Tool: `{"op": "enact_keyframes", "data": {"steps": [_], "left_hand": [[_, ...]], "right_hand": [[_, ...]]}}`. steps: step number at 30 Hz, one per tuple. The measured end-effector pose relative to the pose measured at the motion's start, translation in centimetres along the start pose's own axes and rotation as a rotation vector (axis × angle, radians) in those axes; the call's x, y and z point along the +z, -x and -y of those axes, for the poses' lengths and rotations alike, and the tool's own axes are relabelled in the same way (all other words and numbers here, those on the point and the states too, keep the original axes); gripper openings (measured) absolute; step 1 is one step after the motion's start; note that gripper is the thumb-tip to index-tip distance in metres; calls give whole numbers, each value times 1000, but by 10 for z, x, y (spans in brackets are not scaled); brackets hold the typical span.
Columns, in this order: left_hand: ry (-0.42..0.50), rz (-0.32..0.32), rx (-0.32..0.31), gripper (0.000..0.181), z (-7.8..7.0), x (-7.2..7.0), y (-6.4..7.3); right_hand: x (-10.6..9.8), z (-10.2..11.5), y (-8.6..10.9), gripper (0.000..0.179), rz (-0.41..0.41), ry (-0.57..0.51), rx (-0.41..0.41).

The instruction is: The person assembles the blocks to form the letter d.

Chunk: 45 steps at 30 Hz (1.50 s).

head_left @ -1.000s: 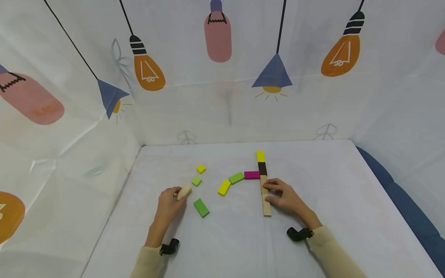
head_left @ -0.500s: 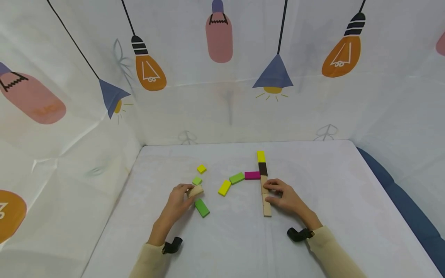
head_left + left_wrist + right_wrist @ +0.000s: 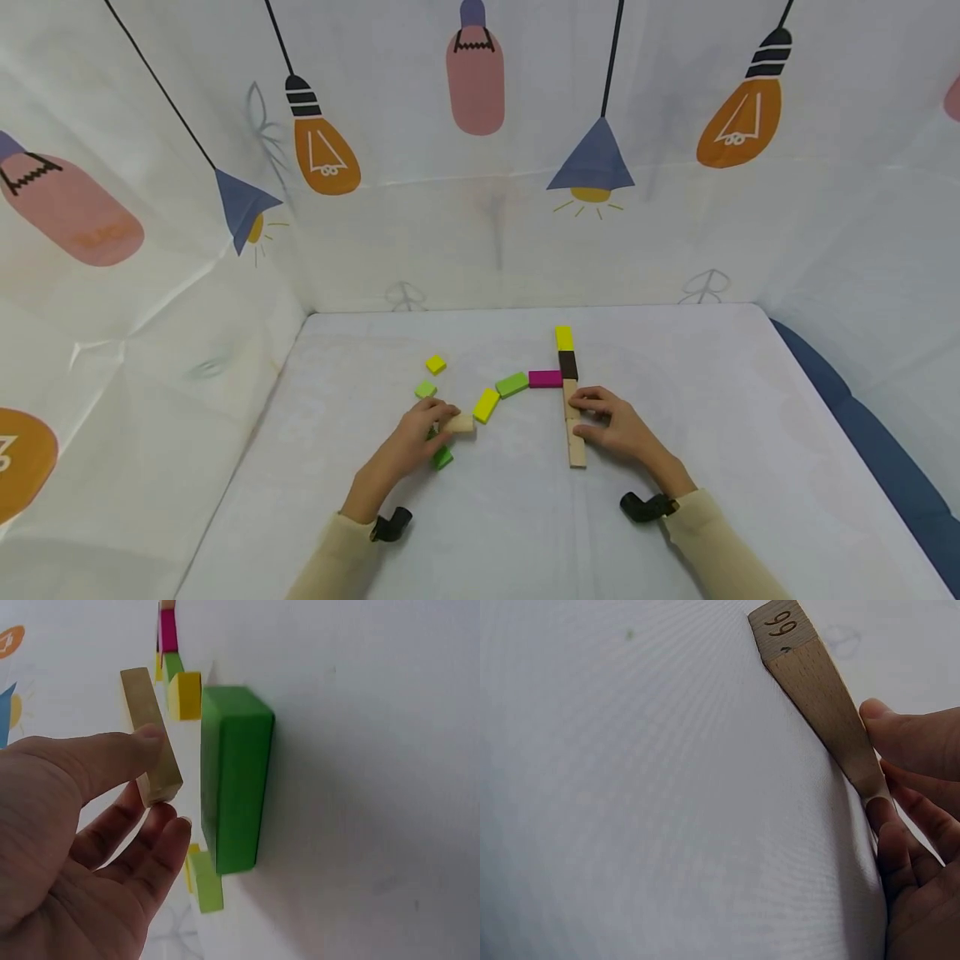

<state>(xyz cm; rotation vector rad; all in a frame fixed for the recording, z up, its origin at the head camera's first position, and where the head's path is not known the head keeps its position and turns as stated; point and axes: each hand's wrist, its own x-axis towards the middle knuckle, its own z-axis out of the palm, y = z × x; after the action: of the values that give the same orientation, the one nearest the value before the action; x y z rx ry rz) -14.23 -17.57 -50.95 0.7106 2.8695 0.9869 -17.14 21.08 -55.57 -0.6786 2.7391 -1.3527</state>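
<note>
My left hand (image 3: 411, 440) pinches a plain wooden block (image 3: 461, 424) between thumb and fingers. In the left wrist view, that block is above a green block (image 3: 244, 787), which the hand partly covers in the head view. Just beyond the held block's far end lies a yellow block (image 3: 486, 406), leading on to a light green block (image 3: 512, 384) and a magenta block (image 3: 545, 379). My right hand (image 3: 621, 427) rests its thumb and fingertips against two wooden blocks set end to end; the nearer wooden block (image 3: 810, 690) has 66 marked on its end.
A dark brown block (image 3: 567, 365) and a yellow one continue the wooden row away from me. On the left lie a small yellow block (image 3: 436, 364) and a small light green block (image 3: 425, 389). A printed white sheet (image 3: 450, 225) hangs behind the table (image 3: 510, 533).
My left hand has carried the wooden block rightward, past the small light green block and over the green one, close to the yellow block. My right hand has stayed at the wooden row.
</note>
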Motion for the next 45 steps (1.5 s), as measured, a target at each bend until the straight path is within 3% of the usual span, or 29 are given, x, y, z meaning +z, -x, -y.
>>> {"op": "enact_keyframes", "data": {"steps": [8, 12, 17, 22, 32, 37, 45], "left_hand": [[-39, 134, 51, 33, -7, 10, -7], [-61, 173, 79, 31, -9, 13, -8], [-74, 202, 60, 31, -9, 14, -10], [-40, 195, 21, 35, -7, 14, -10], [-4, 69, -67, 32, 4, 13, -2], [18, 78, -96, 30, 7, 12, -4], [33, 89, -74, 25, 11, 16, -11]], "right_hand": [[0, -1, 0, 43, 2, -2, -8], [0, -1, 0, 42, 2, -12, -14], [0, -1, 0, 42, -1, -12, -16], [1, -2, 0, 42, -5, -9, -18], [2, -5, 1, 42, -7, -10, -25], [1, -4, 1, 42, -9, -7, -25], [1, -2, 1, 42, -13, -5, -21]]}}
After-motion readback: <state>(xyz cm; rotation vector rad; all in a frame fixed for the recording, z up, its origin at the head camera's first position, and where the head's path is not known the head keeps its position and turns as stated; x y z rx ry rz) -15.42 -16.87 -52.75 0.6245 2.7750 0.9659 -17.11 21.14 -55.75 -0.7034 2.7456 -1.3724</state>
